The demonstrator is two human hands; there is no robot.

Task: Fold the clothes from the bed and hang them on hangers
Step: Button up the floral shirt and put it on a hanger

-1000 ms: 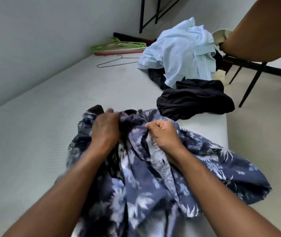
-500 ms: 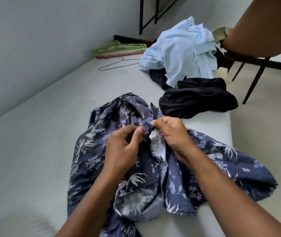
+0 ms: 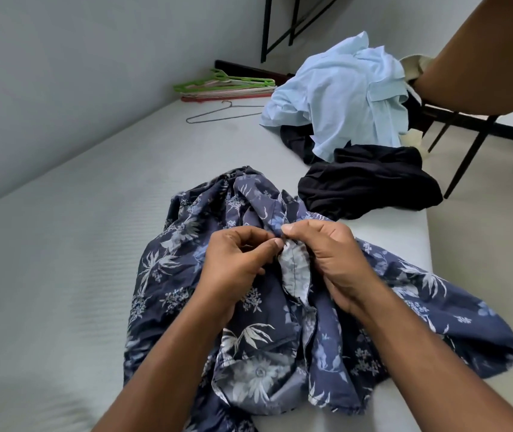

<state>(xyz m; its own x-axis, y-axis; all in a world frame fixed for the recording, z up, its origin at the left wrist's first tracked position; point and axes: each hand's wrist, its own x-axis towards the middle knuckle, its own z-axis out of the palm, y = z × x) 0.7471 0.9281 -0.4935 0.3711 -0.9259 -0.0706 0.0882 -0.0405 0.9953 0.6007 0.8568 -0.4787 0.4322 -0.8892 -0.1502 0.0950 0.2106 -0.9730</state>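
White walls close in a small room, and a long white bed (image 3: 61,275) runs from near to far. On the near part of the bed lies a crumpled dark blue shirt with pale flowers (image 3: 249,353). It is not flat yet and not folded.

Both hands are busy in the middle of that flower shirt. The left hand (image 3: 233,266) has its fingers (image 3: 275,244) pinched shut on a bit of the shirt's front edge. The right hand (image 3: 333,260) is pinched on the same edge, just beside the left one, and their tips nearly touch. Between them a pale strip of the inside of the cloth stands up. A small button (image 3: 259,371) shows lower down on the shirt. I think the hands are sorting out the front edge, maybe doing up or undoing a button, but the spot they pinch is hidden.

Farther along the bed lie a black garment (image 3: 370,179) and a light blue shirt (image 3: 342,92). At the far end are a wire hanger (image 3: 214,115) and a pile of green and pink hangers (image 3: 227,87).

Next the flower shirt likely needs to be spread flat, smoothed, and then given a hanger from the far end.
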